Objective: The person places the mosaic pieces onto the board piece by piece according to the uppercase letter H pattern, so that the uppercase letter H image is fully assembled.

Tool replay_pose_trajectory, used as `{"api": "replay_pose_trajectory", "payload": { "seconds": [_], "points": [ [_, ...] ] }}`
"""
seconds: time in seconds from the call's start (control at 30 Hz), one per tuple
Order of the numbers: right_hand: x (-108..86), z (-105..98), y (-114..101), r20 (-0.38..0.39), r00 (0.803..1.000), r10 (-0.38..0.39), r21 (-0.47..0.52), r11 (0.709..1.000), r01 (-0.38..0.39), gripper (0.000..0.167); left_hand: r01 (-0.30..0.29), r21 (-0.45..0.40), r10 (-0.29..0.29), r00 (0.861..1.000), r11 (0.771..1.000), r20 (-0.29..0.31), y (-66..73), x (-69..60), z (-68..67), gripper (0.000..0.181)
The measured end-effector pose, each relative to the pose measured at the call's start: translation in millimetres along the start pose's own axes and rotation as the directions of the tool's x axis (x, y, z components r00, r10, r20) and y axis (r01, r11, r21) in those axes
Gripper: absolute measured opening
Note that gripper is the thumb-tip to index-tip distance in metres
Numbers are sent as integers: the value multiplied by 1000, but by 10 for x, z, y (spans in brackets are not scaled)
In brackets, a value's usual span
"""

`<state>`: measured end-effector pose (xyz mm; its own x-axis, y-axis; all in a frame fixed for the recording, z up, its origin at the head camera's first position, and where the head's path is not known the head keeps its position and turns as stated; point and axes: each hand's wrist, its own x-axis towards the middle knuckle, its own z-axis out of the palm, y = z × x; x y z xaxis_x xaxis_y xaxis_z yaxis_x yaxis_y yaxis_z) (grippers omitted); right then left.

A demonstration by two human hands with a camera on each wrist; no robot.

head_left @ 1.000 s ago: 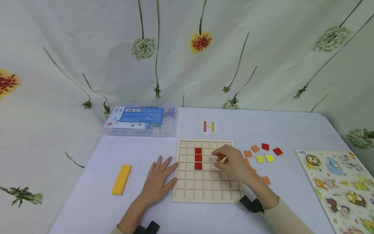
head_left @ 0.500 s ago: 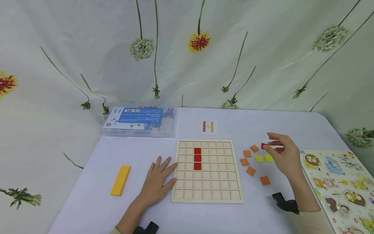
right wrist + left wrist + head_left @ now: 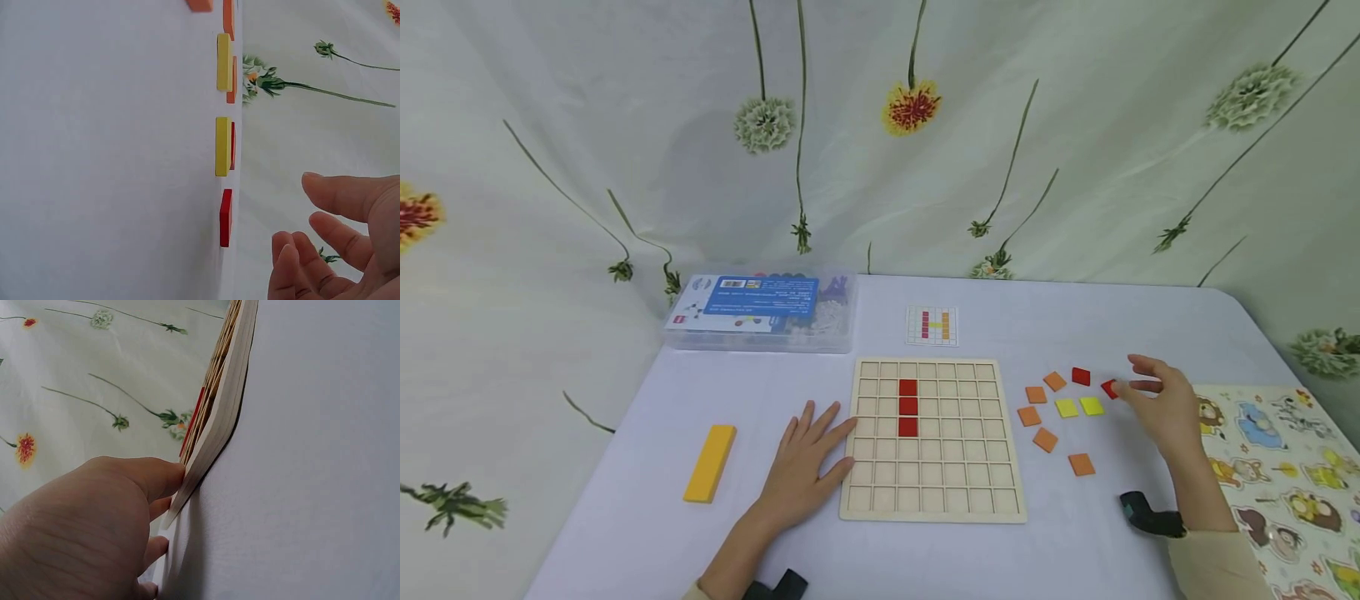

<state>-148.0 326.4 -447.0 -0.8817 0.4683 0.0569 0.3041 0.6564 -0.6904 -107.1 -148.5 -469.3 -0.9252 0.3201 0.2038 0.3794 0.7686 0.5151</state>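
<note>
My left hand [image 3: 805, 467] rests on the table with fingers spread, its fingertips touching the left edge of the wooden grid board [image 3: 932, 505]. The left wrist view shows the thumb against the board's side [image 3: 215, 434]. Three red square tiles [image 3: 907, 406] fill a column of cells on the board. At the right, my right hand [image 3: 1165, 412] hovers beside a loose red tile [image 3: 1108, 388], thumb and fingers parted. In the right wrist view this red tile [image 3: 225, 219] stays on the table, apart from the fingertips. Another red tile [image 3: 1081, 377] lies just left of it.
Yellow tiles [image 3: 1091, 406] and several orange tiles [image 3: 1045, 440] lie right of the board. A small pattern card [image 3: 932, 325] is behind it. A clear plastic box [image 3: 760, 340] stands back left, a yellow bar [image 3: 710, 463] front left. An animal picture board [image 3: 1285, 471] lies far right.
My right hand has gone from above the grid board to the loose tiles, passing one red tile and shifting right to the other. The left hand stays in place.
</note>
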Motion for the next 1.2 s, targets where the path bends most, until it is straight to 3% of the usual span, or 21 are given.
{"api": "replay_pose_trajectory", "payload": {
  "seconds": [0.17,0.37,0.8,1.2],
  "points": [
    [-123,-60,-167,76,994,79,-1,997,-79,55,1,1,-1,1000,1000,8,-2,5,0,50],
    [-123,-8,-87,142,985,94,-44,995,-88,59,2,3,-2,1000,1000,8,-6,1,2,50],
    [-112,25,-13,114,993,28,-110,994,-16,46,-4,4,4,1000,1000,6,-13,5,7,50],
    [-110,11,-19,97,991,94,-79,993,-87,42,-7,2,7,1000,1000,0,3,6,-4,50]
  ]
}}
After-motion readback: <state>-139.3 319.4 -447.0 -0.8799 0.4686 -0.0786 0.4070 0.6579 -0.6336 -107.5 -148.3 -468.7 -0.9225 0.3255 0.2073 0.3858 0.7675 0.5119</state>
